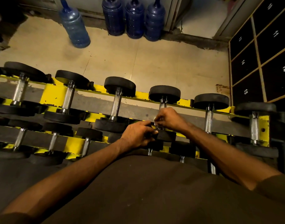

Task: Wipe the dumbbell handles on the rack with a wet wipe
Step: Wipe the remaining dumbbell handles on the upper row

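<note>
A yellow rack [54, 96] holds two rows of black dumbbells with knurled steel handles. My right hand [169, 118] is curled round the handle of the fourth upper dumbbell [164, 93], with a small pale bit of wet wipe [155, 124] showing under the fingers. My left hand [137, 135] grips the near black head [166, 135] of that same dumbbell. Most of the handle is hidden under my right hand; only its top end [162, 105] shows. Bare steel handles stand on the neighbours left [116, 103] and right [209, 121].
Several blue water jugs [133, 18] stand on the tan floor behind the rack. Black numbered lockers [258, 62] line the right side. A lower row of smaller dumbbells [53, 141] sits close to my body.
</note>
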A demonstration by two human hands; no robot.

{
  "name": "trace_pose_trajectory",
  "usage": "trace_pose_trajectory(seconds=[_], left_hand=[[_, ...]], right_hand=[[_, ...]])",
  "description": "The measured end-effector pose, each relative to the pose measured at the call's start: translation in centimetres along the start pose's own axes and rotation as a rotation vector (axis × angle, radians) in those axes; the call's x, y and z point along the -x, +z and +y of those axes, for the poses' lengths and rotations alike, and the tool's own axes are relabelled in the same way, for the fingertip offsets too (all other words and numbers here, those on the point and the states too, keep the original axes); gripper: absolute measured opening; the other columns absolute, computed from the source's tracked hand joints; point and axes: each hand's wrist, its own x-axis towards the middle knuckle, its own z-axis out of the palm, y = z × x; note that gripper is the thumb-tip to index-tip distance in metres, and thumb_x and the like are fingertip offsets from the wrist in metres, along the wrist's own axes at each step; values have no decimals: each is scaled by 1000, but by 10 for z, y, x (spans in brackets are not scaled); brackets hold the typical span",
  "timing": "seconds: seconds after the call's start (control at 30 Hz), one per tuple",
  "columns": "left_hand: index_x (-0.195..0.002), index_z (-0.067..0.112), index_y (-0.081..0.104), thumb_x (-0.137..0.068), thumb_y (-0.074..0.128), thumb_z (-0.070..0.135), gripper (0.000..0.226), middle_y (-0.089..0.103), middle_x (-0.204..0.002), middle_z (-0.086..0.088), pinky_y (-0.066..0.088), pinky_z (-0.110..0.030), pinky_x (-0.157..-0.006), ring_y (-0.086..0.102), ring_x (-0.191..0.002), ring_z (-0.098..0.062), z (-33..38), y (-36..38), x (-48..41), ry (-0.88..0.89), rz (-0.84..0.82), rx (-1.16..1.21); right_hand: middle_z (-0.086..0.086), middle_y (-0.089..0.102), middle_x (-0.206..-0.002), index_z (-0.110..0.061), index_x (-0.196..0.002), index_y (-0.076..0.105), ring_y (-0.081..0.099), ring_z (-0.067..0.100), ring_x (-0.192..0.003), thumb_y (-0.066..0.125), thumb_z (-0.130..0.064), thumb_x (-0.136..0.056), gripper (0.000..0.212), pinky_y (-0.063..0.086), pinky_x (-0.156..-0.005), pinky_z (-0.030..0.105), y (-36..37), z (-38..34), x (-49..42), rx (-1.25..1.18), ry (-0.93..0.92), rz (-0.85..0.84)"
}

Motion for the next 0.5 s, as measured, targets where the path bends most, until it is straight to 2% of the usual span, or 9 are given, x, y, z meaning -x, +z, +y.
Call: trace_pose_trajectory(seconds=[0.03, 0.1, 0.17, 0.2, 0.27, 0.33, 0.37, 0.5], left_hand=[[-109, 25, 74, -86, 79, 35, 26, 64, -109, 4, 42, -22, -73, 61, -93, -13, 1, -1, 0, 2, 1, -2], [-111, 26, 74, -85, 79, 34, 28, 64, -108, 4, 42, -23, -73, 60, -94, -13, 3, -2, -2, 5, -3, -7], [-114, 26, 73, -86, 78, 35, 29, 63, -108, 4, 45, -24, -74, 59, -95, -13, 5, -2, -2, 4, -7, -13], [-114, 26, 73, -87, 77, 35, 29, 63, -108, 3, 47, -25, -75, 59, -95, -14, 5, -3, -2, 2, -5, -14], [-114, 26, 73, -87, 77, 34, 29, 63, -109, 2, 50, -27, -76, 60, -95, -15, 4, -3, -2, 7, -6, -18], [-114, 25, 74, -86, 78, 33, 29, 65, -111, 1, 49, -27, -75, 61, -96, -16, 4, -4, -2, 25, -6, -28], [-113, 24, 74, -86, 79, 33, 29, 65, -111, 1, 48, -27, -75, 61, -96, -16, 4, -4, -2, 33, -3, -34], [-113, 25, 74, -86, 78, 35, 28, 63, -105, 3, 52, -30, -71, 61, -92, -15, 5, -5, -2, 31, -11, -35]], right_hand=[[-1, 67, -98, -13, -103, 75, 60, 6, -85, 72, -16, -88, 16, 49, -68, 18, -5, -2, -3, 114, -27, -83], [1, 67, -102, -16, -107, 73, 61, 11, -87, 71, -22, -89, 18, 39, -63, 16, -12, -4, -11, 285, 6, -35], [2, 64, -107, -17, -110, 72, 60, 16, -89, 70, -28, -90, 23, 43, -64, 22, -13, -7, -15, 415, 57, 117], [5, 62, -110, -15, -111, 71, 61, 18, -91, 70, -28, -90, 24, 49, -68, 26, -10, -11, -17, 483, 51, 128], [8, 60, -112, -11, -110, 69, 60, 20, -92, 67, -25, -92, 22, 50, -73, 30, -4, -21, -19, 585, 1, -24], [7, 61, -105, -9, -107, 68, 55, 19, -86, 65, -20, -93, 18, 46, -70, 29, -4, -34, -21, 588, -21, -210], [7, 61, -102, -9, -107, 67, 55, 19, -84, 65, -18, -93, 17, 46, -70, 30, -6, -39, -24, 596, -17, -241], [13, 60, -114, -5, -117, 64, 61, 28, -99, 62, -10, -93, 24, 52, -82, 39, -15, -43, -36, 668, 58, -36]])
